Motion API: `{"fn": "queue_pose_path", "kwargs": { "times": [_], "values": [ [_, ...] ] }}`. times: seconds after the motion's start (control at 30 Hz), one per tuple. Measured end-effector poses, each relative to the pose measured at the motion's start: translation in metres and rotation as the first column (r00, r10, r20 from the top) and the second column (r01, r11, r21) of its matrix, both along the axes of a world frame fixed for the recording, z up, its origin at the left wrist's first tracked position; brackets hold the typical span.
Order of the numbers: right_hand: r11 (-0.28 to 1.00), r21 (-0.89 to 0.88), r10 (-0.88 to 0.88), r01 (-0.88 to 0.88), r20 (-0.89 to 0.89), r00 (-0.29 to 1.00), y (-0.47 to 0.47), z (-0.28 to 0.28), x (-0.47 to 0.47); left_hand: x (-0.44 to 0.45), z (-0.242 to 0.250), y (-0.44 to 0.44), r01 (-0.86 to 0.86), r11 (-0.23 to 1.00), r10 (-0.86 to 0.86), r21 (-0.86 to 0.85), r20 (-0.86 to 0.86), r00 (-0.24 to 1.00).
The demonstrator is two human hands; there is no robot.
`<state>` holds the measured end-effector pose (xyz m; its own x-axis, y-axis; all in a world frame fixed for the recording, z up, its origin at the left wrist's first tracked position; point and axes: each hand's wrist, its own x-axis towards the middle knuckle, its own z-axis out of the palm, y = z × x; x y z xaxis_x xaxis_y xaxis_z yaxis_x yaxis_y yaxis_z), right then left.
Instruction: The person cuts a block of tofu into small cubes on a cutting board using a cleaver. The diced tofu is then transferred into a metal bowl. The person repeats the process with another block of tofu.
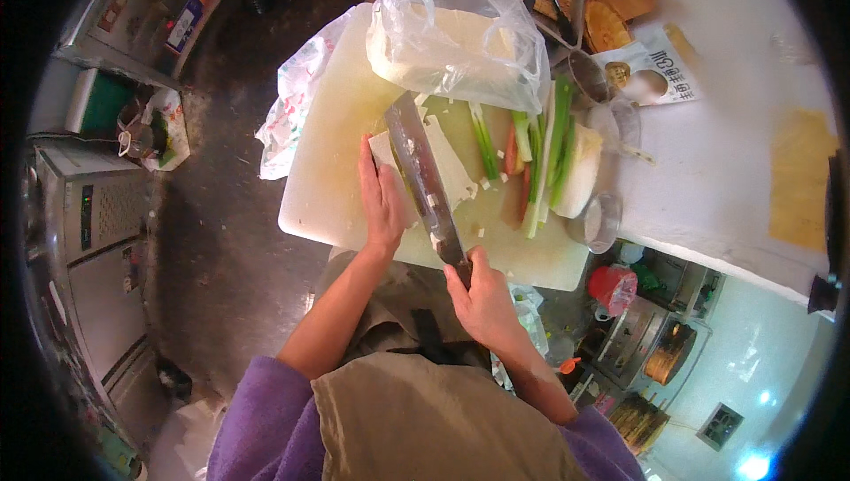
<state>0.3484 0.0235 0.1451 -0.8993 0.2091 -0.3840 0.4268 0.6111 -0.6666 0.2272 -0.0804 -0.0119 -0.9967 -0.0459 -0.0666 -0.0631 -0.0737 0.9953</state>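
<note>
My right hand (481, 298) grips the dark handle of a cleaver (425, 175). Its long blade slants up and left, with small white bits stuck to it. Under the blade's left edge lies a pale slab, seemingly tofu (382, 145). My left hand (383, 202) holds the slab's left side, fingers straight and close together. Right of the blade is a flat pale piece (448, 162) with a ragged edge. All rest on a white plastic cutting board (325, 182). Part of the slab is hidden by the blade and my left hand.
Green stalks (561, 129), orange carrot pieces (511, 152) and a whitish vegetable (581, 175) lie on the board's right. A clear plastic bag (465, 36) covers a pale block behind. Glass cups (602, 222) and a printed packet (647, 69) stand on the white counter (717, 169).
</note>
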Motion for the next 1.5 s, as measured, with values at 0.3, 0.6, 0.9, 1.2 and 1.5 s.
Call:
{"fn": "queue_pose_path", "kwargs": {
  "times": [0.3,0.6,0.9,1.2,1.5],
  "values": [
    [0.996,0.064,0.066,-0.064,-0.03,0.997,-0.012,0.03,0.001,0.001,0.0,0.005,-0.035,0.998,0.035,0.06,0.002,0.999],
    [0.994,0.096,0.055,-0.056,0.009,0.998,-0.021,0.029,0.002,0.003,0.002,0.005,-0.036,0.999,0.033,-0.036,-0.082,0.996],
    [0.995,0.102,0.002,-0.011,0.089,0.996,-0.024,0.026,0.003,0.003,-0.001,0.008,-0.032,0.998,0.028,-0.054,-0.062,0.998],
    [0.995,0.086,0.039,-0.045,0.069,0.997,-0.017,0.016,0.002,0.003,-0.005,0.009,-0.024,0.994,0.016,-0.107,-0.079,0.997],
    [0.998,0.049,0.029,-0.032,0.065,0.997,-0.012,-0.001,0.0,0.003,-0.005,0.01,-0.011,0.991,-0.003,-0.136,-0.101,0.995]
  ]
}}
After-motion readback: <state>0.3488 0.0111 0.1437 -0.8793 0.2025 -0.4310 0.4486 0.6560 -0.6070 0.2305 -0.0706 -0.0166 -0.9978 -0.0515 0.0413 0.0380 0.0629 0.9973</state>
